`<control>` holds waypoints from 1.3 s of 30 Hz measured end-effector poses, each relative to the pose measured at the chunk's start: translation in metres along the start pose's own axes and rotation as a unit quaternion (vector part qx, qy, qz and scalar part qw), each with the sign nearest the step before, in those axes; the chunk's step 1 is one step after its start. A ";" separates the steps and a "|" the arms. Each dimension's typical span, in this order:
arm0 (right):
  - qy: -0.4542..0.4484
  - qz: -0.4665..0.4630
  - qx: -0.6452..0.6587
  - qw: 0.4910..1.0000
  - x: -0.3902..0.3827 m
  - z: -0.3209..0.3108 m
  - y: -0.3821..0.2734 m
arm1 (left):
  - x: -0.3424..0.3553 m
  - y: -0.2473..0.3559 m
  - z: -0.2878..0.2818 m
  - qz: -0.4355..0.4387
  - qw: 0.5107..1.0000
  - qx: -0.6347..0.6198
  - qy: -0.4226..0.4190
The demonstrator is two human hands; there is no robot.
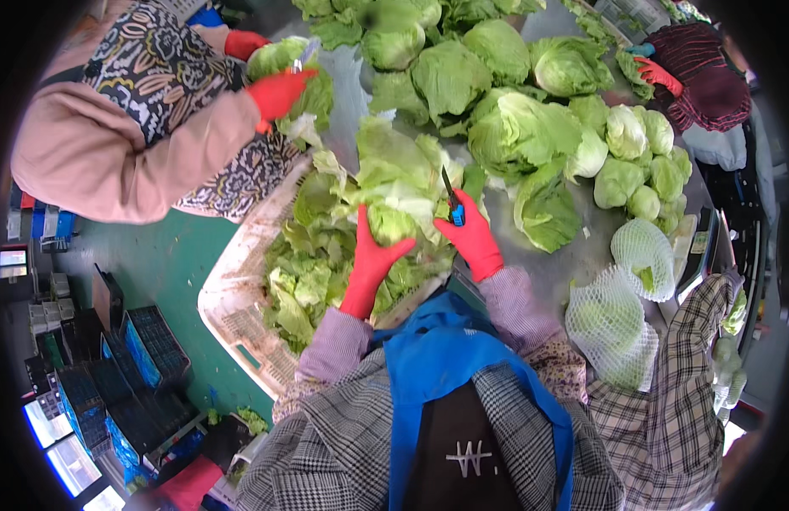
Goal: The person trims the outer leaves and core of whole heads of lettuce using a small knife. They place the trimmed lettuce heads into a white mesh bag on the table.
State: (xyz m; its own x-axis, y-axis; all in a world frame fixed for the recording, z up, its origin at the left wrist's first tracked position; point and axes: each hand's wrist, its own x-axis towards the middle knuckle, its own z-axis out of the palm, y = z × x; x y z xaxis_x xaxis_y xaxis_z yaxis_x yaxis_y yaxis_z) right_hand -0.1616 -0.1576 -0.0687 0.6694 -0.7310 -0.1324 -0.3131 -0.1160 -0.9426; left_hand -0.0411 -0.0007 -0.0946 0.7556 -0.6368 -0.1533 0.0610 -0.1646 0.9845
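A: Which step is in hand?

B: Trimming, in my judgement. The lettuce head [393, 225] sits between the two hands, amid loose leaves [394, 157], at the table side of the white crate [209, 294].

A: Condition of the hands?

B: The left hand [377, 262] is spread against the lettuce head, thumb apart from the fingers; whether it grips or merely steadies, I cannot tell. The right hand [473, 243] is clenched around the blue handle of a knife [457, 211], blade pointing up and away.

A: What does the next move call for?

B: Probably clearing the remaining loose leaves into the crate, blade kept off the left fingers.

A: Counts?

B: One lettuce head in work, one knife in the right hand, one white crate. Net wraps [607, 330]: at least two. Large leafy heads [450, 78] on the metal table [518, 272]: at least six. Compact pale heads [617, 181]: roughly nine; overlap prevents an exact figure. Co-workers [114, 166]: at least three.
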 end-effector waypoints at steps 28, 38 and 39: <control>-0.035 -0.093 -0.411 0.906 -0.056 -0.038 -0.025 | -0.009 0.036 0.052 0.199 0.905 0.376 0.012; -0.033 -0.002 -0.395 0.918 -0.051 -0.027 -0.011 | -0.011 0.039 0.061 0.217 0.888 0.405 0.031; -0.027 -0.001 -0.390 0.921 -0.048 -0.027 -0.008 | -0.012 0.039 0.062 0.222 0.883 0.413 0.032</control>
State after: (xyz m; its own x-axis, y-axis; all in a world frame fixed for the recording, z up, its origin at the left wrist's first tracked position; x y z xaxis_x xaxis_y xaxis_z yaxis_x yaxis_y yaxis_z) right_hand -0.2096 -0.1400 -0.0466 0.6962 -0.6986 -0.1651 -0.6861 -0.5798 -0.4394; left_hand -0.0882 -0.0460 -0.0598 0.6227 -0.7366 0.2639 -0.7268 -0.4196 0.5439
